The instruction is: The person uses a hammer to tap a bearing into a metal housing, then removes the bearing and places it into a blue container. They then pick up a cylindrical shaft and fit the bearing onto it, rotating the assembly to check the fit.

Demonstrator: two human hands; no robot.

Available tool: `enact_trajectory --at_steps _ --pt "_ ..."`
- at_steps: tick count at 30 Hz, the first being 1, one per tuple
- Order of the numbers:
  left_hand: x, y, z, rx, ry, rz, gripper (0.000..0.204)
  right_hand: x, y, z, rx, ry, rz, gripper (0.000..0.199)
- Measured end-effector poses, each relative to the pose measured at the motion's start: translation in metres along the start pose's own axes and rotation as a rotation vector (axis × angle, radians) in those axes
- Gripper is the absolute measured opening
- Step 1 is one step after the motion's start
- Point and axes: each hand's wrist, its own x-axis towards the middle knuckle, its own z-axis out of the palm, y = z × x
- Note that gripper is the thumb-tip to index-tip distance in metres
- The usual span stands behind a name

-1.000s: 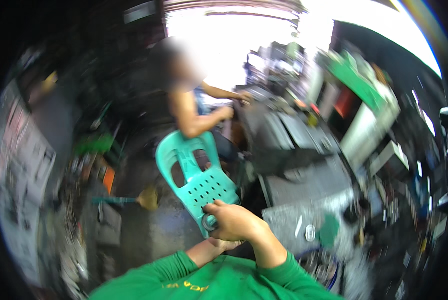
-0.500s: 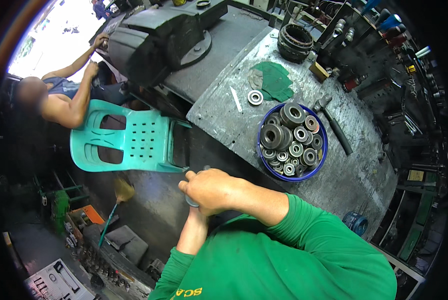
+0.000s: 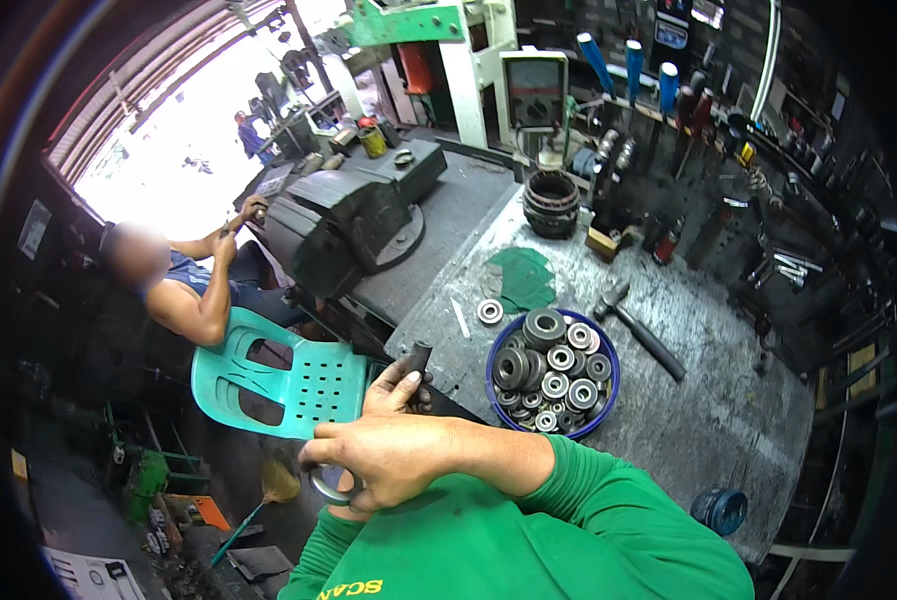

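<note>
My left hand [image 3: 389, 394] is closed around a short dark cylinder [image 3: 421, 357], its upper end sticking out beside the thumb, near the bench's left edge. Nearer my body, my right hand [image 3: 394, 457] reaches across my left wrist and grips a smooth metal ring [image 3: 321, 488]. Part of the ring is hidden by the fingers. To the right of both hands, a blue-rimmed basin [image 3: 615, 385] on the bench holds several bearings [image 3: 544, 328] of different sizes. One loose bearing [image 3: 490, 311] lies just beyond the basin.
A hammer [image 3: 651, 340] lies right of the basin on the metal workbench [image 3: 709, 400]. Behind are a green cloth [image 3: 521, 280], a dark ribbed ring part [image 3: 551, 205] and a large vise [image 3: 339, 215]. A turquoise chair [image 3: 319, 385] and a seated co-worker [image 3: 194, 295] are at left.
My view has tilted up, showing more of the shop. The hands, close together before, are now further apart, uncovering the dark cylinder in the left and the ring in the right.
</note>
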Motion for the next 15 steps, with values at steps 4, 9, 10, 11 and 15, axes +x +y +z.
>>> enact_trajectory --at_steps 4,9,10,11,15 --pt "-0.005 -0.024 0.011 0.399 0.222 -0.051 0.03 -0.015 0.02 0.009 -0.17 0.109 0.207 0.069" --pt "0.063 -0.014 0.013 0.837 -0.237 0.508 0.031 -0.03 0.069 0.007 0.151 0.389 0.271 0.067" --pt "0.082 -0.015 0.016 1.078 -0.3 0.849 0.032 -0.032 0.08 0.008 0.174 0.403 0.339 0.067" --pt "0.097 -0.014 0.014 1.198 -0.426 0.756 0.039 -0.032 0.086 0.013 0.202 0.407 0.418 0.067" --pt "0.15 -0.015 0.021 1.238 -0.749 0.859 0.043 -0.028 0.103 0.019 0.164 0.471 0.576 0.07"
